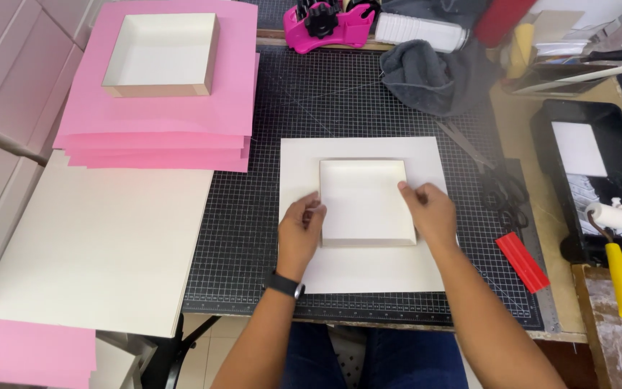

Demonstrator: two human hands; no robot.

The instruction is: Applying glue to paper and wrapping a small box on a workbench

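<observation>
bare mat [253, 216] leftward (scissors [502, 191] rightward)

Tray [363, 200] on sheet [361, 270], btwn hands.

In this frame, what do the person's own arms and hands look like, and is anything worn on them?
Both forearms are bare, with no sleeves in view. The left hand has a black band, apparently a watch or tracker, around its wrist. The right hand and its wrist carry nothing visible: no glove, no band. No rings can be made out on either hand. Dark blue trousers show below the table edge.
</observation>
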